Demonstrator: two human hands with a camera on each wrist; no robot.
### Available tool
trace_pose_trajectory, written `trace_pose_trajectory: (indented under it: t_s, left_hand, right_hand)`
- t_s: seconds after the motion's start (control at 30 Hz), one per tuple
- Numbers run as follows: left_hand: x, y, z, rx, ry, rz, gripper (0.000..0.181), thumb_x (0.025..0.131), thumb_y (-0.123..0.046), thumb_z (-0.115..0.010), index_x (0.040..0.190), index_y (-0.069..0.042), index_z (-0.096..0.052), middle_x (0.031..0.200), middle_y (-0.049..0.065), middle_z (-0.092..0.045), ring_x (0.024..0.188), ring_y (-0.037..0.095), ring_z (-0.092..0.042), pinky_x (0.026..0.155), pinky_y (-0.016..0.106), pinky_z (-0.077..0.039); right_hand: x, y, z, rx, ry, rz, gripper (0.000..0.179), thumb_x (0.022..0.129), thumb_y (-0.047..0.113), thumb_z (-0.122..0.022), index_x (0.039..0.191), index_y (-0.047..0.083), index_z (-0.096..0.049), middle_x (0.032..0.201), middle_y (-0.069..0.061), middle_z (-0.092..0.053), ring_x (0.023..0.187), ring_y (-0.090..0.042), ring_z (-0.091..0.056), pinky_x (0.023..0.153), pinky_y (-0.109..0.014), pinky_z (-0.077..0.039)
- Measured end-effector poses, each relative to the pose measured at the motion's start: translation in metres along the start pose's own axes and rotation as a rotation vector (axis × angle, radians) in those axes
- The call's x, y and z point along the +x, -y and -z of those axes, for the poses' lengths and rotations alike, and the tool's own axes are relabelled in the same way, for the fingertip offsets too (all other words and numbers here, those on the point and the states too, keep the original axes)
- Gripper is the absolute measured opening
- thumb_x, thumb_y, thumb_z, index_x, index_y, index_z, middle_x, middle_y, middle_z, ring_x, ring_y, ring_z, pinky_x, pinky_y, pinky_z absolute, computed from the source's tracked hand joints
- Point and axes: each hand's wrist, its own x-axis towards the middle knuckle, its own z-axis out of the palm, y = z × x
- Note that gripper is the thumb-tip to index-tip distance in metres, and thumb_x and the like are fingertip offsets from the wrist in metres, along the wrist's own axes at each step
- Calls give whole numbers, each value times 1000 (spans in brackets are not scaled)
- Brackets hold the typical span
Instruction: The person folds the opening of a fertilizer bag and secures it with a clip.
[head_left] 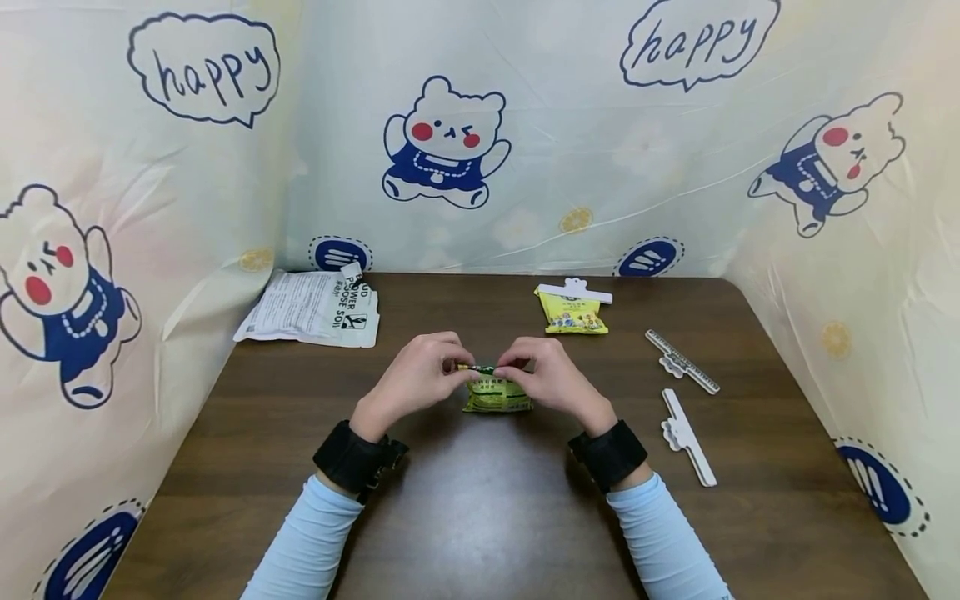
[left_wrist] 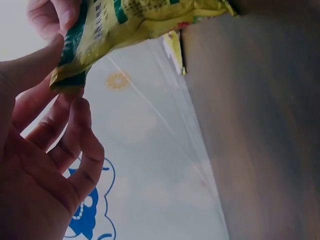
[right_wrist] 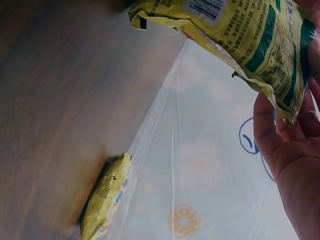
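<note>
A small yellow-green printed packet (head_left: 498, 395) stands at the middle of the table, its green top edge upward. My left hand (head_left: 423, 373) pinches the left end of that edge between thumb and fingers. At the other end, my right hand (head_left: 553, 375) pinches the same edge. Seen from the left wrist, the packet (left_wrist: 145, 22) has its green strip between the thumb and fingertips. A barcode and dark print show on the packet (right_wrist: 240, 35) in the right wrist view, where the right hand (right_wrist: 300, 160) holds its upper corner.
Behind the right hand lies a yellow packet (head_left: 573, 315) with a white sealing clip (head_left: 576, 292) across its top. Two more clips, a ruler-marked one (head_left: 682, 362) and a white one (head_left: 687, 437), lie at the right. A white printed bag (head_left: 311, 308) rests at the back left.
</note>
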Motion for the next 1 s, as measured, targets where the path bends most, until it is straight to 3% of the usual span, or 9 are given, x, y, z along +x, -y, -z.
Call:
trace_pose_trajectory:
  t_s: [0.27,0.7,1.0]
  left_hand:
    - [-1,2,-8,47,-19,-39,6,93,-21,-81,97,-17,-85,81,-8,-59,67,7,-54,58,30,-47]
    - [-1,0,-11,79,-59,-86,5,93,-17,-81,94,-16,-85,80,-9,-56,67,7,-53,59,30,-47]
    - [-1,-1,-9,90,-46,-59,5,93,-20,-80,94,-18,-85,80,-9,-57,67,7,-53,58,30,-46]
  right_hand:
    - [0,1,-3,15,-8,15,5,92,2,-79,93,7,-80,87,-10,-76,78,-22,-67,68,-48,-57]
    - [-1,0,-4,-42,-40,72,7,92,3,-79,89,10,-80,85,-5,-75,80,-17,-67,68,-44,-60]
    - [-5,-7,10,-22,45,-39,5,92,10,-80,95,14,-80,89,-2,-76,80,-14,-68,70,-47,-60]
